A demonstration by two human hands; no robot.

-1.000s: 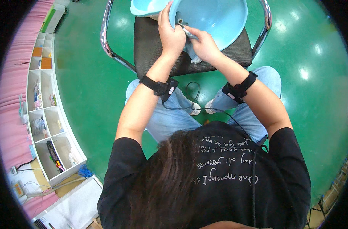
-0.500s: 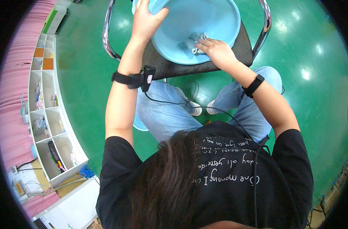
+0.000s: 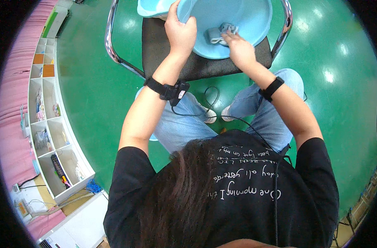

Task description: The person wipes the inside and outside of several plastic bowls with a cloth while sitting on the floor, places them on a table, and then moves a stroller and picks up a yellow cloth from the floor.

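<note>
Right hand (image 3: 241,50): palm down, fingertips set on a crumpled grey-blue cloth (image 3: 214,34); thumb hidden, so cannot tell whether the cloth is pinched or only pressed. Left hand (image 3: 181,34): thumb and fingers straddle the left rim of the large blue basin (image 3: 251,20), gripping its wall between them. Cloth lies inside the basin, low on the side nearest the person and against the inner surface.

Basin rests on a black mesh chair seat (image 3: 154,50), its far part cut off by the upper edge of view. Second blue container (image 3: 156,7) just beside it on the left, also cut off. Chrome armrests (image 3: 286,29) curve up on both sides of the seat.

Black strap with a small box (image 3: 178,92) on the left wrist; plain-looking black strap (image 3: 272,88) on the right. Dark cable (image 3: 218,98) loops above blue jeans (image 3: 180,124).

Green floor (image 3: 93,87) below; white compartment shelf (image 3: 75,144) and pink curtain (image 3: 15,111) at far left.
</note>
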